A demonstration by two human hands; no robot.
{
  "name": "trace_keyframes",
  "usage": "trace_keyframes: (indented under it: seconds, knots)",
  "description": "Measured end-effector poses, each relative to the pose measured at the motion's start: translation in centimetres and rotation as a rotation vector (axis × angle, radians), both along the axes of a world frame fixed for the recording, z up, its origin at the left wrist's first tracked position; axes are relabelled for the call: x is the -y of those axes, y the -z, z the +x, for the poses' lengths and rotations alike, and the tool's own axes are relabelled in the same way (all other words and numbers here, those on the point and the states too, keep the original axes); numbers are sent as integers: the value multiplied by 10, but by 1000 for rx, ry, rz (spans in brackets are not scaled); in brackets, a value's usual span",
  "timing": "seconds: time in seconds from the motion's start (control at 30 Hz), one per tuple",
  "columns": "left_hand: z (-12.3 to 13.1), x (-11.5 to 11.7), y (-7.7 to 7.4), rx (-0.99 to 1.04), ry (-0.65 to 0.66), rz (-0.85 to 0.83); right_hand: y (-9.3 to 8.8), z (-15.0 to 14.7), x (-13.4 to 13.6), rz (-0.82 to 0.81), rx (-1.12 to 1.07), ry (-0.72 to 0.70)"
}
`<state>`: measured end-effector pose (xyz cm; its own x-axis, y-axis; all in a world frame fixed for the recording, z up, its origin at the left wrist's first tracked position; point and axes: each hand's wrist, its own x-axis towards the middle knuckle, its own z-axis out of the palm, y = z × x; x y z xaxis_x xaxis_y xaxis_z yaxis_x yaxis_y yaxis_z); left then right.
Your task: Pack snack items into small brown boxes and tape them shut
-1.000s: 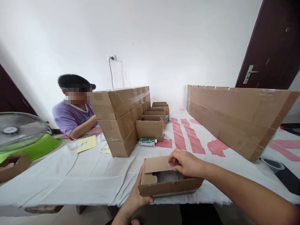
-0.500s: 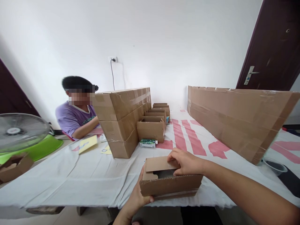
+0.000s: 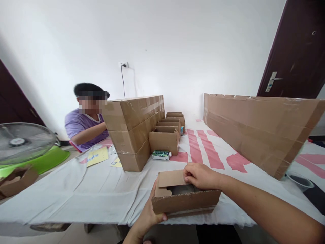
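A small cardboard box [image 3: 186,203] rests at the table's front edge, its top partly open. My left hand [image 3: 149,206] grips the box's left end, thumb at the front lower corner. My right hand [image 3: 200,176] is closed at the right end of the top flap [image 3: 171,178], with its fingertips curled under and partly hidden. Through the gap below the flap something dark grey shows inside, its kind unclear. Behind the box lies a green and white carton [image 3: 161,155] with a white cap, on its side.
Stacked taped boxes [image 3: 134,132] form a wall on the left, with several open cardboard bins [image 3: 165,140] alongside. A long cardboard panel [image 3: 256,128] stands on the right, near a clear plastic bowl [image 3: 299,181]. Across the table sits a person [image 3: 87,127]; a fan [image 3: 22,142] stands left.
My right hand has shifted slightly right, and its fingers have curled in more tightly at the flap. My left hand stays on the box. The other person's arm has risen behind the stacked boxes.
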<state>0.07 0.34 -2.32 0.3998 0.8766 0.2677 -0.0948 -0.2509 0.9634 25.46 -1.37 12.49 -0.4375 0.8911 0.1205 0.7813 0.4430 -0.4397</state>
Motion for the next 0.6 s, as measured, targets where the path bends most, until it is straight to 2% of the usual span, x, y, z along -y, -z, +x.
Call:
trace_keyframes:
  seconds: [0.13, 0.37, 0.5, 0.6]
  knots:
    - [-3, -2, 8, 11, 31, -43, -4, -1, 4, -9, 28, -39]
    - [-4, -1, 4, -34, 53, -10, -4, -3, 0, -87, -11, -11]
    - [-5, -3, 7, -26, 47, -1, -2, -3, 0, -24, -4, 29]
    - [-6, -3, 10, -39, 54, -30, -4, -2, 5, 9, 5, -18]
